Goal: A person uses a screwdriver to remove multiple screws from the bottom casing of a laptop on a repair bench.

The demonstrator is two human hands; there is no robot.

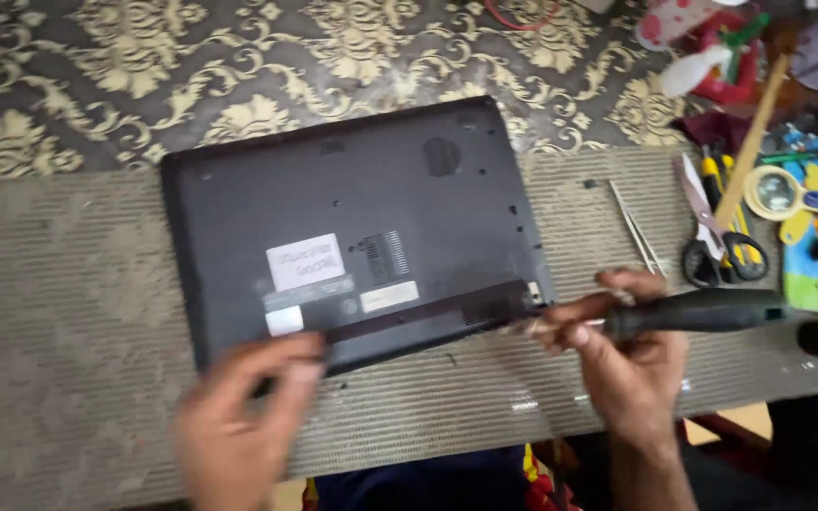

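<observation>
A black laptop [352,218] lies upside down on a ribbed grey mat [59,312], its underside showing white labels and a vent. My left hand [239,426], blurred, rests with its fingertips on the laptop's near edge at the left. My right hand [617,355] grips a black-handled screwdriver [702,310]. The tool's tip points left at the laptop's near right corner.
Metal tweezers [638,232] lie on the mat right of the laptop. Scissors [712,237], yellow-handled tools [726,189], a magnifying glass [776,193] and a wooden stick [755,132] crowd the right side. A patterned gold and dark cloth [239,66] covers the far surface.
</observation>
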